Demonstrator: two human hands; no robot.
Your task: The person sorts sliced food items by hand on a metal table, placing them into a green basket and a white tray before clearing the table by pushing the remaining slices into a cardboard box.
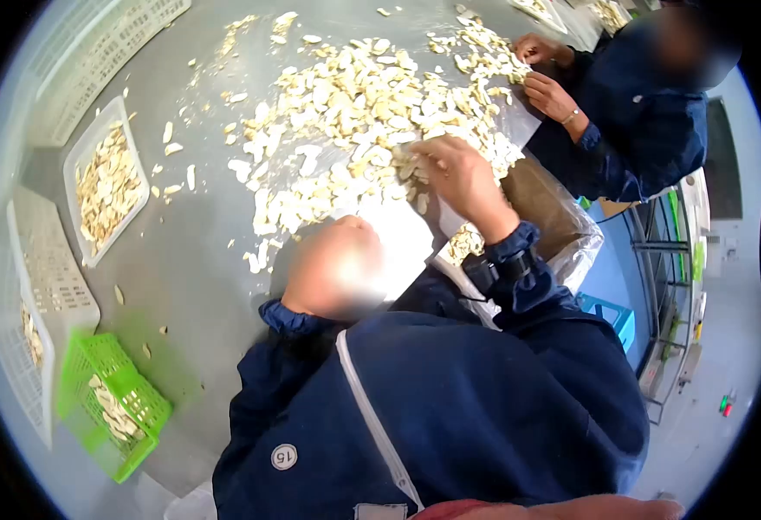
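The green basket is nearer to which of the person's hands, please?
Left. The left hand lies beyond the green basket, apart from it; the right hand is farther away, on the pale slices.

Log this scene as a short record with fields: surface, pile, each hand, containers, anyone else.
surface: grey table
pile: pale slices heaped across the far half
right hand: fingers down in the pile's near edge; grip unclear
left hand: blurred, by the pile's near edge
white tray: holds slices, far left
green basket: a few slices, near left
co-worker's hands: at the pile's far right edge
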